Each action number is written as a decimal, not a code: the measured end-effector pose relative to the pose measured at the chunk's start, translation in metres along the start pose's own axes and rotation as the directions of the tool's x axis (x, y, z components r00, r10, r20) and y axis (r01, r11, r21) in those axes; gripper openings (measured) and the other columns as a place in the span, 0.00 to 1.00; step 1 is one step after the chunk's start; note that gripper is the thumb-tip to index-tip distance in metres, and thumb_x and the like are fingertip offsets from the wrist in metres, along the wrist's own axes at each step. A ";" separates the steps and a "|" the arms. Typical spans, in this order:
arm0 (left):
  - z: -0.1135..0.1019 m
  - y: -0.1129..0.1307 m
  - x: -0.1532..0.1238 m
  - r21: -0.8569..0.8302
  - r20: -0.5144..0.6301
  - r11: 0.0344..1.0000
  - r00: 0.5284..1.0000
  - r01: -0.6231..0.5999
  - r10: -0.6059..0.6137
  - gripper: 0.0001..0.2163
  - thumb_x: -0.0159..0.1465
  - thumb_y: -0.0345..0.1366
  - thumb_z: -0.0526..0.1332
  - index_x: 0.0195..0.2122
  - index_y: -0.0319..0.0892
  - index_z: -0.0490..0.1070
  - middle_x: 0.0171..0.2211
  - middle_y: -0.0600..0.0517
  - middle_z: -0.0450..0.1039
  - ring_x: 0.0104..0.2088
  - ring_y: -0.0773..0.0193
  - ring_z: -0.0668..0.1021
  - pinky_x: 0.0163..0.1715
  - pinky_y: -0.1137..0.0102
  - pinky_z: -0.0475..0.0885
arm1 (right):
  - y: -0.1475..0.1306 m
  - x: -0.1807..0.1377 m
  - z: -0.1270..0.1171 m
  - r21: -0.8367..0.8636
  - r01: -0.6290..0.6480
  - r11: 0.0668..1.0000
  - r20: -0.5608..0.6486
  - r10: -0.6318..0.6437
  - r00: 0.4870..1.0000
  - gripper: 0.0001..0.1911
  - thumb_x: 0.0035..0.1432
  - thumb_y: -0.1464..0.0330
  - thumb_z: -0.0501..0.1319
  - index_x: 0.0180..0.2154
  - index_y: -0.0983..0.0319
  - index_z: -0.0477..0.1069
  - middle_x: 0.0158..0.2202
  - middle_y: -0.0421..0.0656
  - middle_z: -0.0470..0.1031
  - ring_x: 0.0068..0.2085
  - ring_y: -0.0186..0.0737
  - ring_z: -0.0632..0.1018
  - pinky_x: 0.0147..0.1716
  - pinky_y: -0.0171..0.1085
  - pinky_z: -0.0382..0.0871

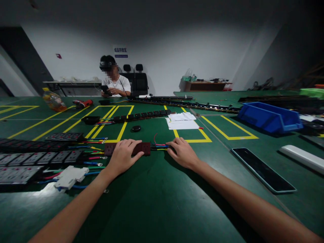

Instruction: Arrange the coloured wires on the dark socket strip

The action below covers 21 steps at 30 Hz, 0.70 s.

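A dark red socket strip [146, 149] lies crosswise on the green table in front of me. My left hand [126, 152] is laid over its middle, fingers on the far side and thumb along the near edge, gripping it. Blue, yellow-green and red wires [158, 147] come out of the strip's right end. My right hand [180, 151] has its fingers closed on the ends of these wires; the tips are hidden under the fingers. One thin red wire curls up behind the bundle. A round black object [136, 128] sits just beyond the strip.
Several black socket strips [71, 157] with lugged cables lie left, near a white connector block [71, 177]. A phone [263, 170], white bar [302, 158] and blue bin [269, 116] are right. Farther back are papers [183, 124], a red drill [83, 103], a bottle [53, 100] and a seated person [116, 82].
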<state>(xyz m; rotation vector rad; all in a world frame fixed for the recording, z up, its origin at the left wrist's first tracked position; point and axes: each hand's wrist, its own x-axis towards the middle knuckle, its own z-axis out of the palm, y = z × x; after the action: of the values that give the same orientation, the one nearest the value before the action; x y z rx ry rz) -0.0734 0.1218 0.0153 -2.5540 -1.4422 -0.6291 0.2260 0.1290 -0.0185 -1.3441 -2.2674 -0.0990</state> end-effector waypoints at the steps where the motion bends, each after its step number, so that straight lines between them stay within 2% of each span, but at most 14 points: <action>1: 0.000 0.000 0.000 0.001 0.001 1.000 1.000 0.001 -0.001 0.21 0.69 0.49 0.58 0.60 0.45 0.70 0.49 0.44 0.77 0.49 0.49 0.76 0.52 0.51 0.69 | 0.000 0.000 0.000 0.002 -0.004 1.000 0.000 0.004 1.000 0.15 0.70 0.63 0.56 0.51 0.59 0.76 0.41 0.49 0.74 0.45 0.48 0.73 0.44 0.45 0.68; 5: -0.002 0.001 0.000 0.004 0.015 1.000 1.000 0.008 -0.008 0.22 0.69 0.49 0.58 0.60 0.45 0.70 0.50 0.44 0.77 0.50 0.48 0.76 0.52 0.51 0.69 | 0.000 -0.001 -0.002 0.025 -0.051 0.998 -0.069 0.053 0.996 0.13 0.69 0.65 0.56 0.50 0.60 0.75 0.41 0.49 0.75 0.45 0.48 0.73 0.44 0.45 0.67; 8: -0.003 0.002 0.001 0.004 0.031 1.000 0.999 0.013 -0.013 0.22 0.70 0.49 0.58 0.60 0.44 0.70 0.50 0.44 0.76 0.50 0.48 0.76 0.52 0.51 0.69 | 0.001 -0.001 -0.003 0.045 -0.073 0.996 -0.113 0.077 0.991 0.09 0.68 0.66 0.57 0.41 0.59 0.76 0.37 0.47 0.74 0.41 0.47 0.73 0.41 0.43 0.67; 12: -0.004 0.003 0.001 -0.005 0.031 1.000 0.999 0.019 -0.019 0.22 0.69 0.49 0.58 0.60 0.45 0.70 0.49 0.44 0.77 0.50 0.47 0.76 0.52 0.51 0.69 | 0.003 -0.001 -0.003 0.053 -0.052 0.997 -0.089 0.057 0.994 0.12 0.68 0.67 0.57 0.32 0.58 0.76 0.33 0.46 0.73 0.38 0.45 0.72 0.38 0.42 0.66; 14: -0.004 0.004 0.002 -0.005 0.029 1.000 0.999 0.022 -0.022 0.22 0.69 0.49 0.59 0.60 0.45 0.70 0.50 0.44 0.77 0.50 0.47 0.76 0.52 0.51 0.69 | 0.002 -0.001 -0.003 0.064 -0.059 0.996 -0.098 0.065 0.993 0.11 0.68 0.67 0.57 0.35 0.58 0.76 0.34 0.46 0.73 0.39 0.46 0.73 0.39 0.42 0.67; 16: -0.003 0.003 0.002 -0.002 0.035 1.000 0.999 0.023 -0.023 0.22 0.69 0.49 0.59 0.60 0.45 0.70 0.50 0.43 0.77 0.50 0.47 0.76 0.53 0.51 0.69 | 0.001 -0.002 -0.004 0.070 -0.068 0.995 -0.112 0.076 0.991 0.10 0.68 0.66 0.57 0.42 0.59 0.77 0.37 0.47 0.74 0.41 0.46 0.73 0.40 0.43 0.68; 18: -0.003 0.003 0.002 0.005 0.043 1.000 0.999 0.021 -0.022 0.22 0.70 0.49 0.58 0.60 0.44 0.70 0.50 0.43 0.76 0.51 0.47 0.76 0.53 0.51 0.68 | 0.000 -0.002 -0.004 0.063 -0.060 0.996 -0.099 0.066 0.993 0.13 0.68 0.65 0.57 0.49 0.61 0.76 0.40 0.48 0.74 0.43 0.47 0.74 0.42 0.44 0.68; 21: -0.002 0.002 0.002 0.015 0.045 1.000 0.999 0.017 -0.018 0.22 0.70 0.49 0.58 0.61 0.43 0.69 0.50 0.43 0.76 0.51 0.48 0.76 0.53 0.51 0.68 | -0.001 -0.001 -0.004 0.032 -0.036 0.999 -0.031 0.037 0.999 0.15 0.69 0.63 0.56 0.51 0.61 0.76 0.41 0.49 0.74 0.44 0.48 0.74 0.43 0.44 0.68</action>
<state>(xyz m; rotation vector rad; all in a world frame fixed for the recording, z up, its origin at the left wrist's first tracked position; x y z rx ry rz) -0.0713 0.1215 0.0179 -2.5631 -1.4790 -0.5653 0.2265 0.1265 -0.0155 -1.3577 -2.2082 -0.0722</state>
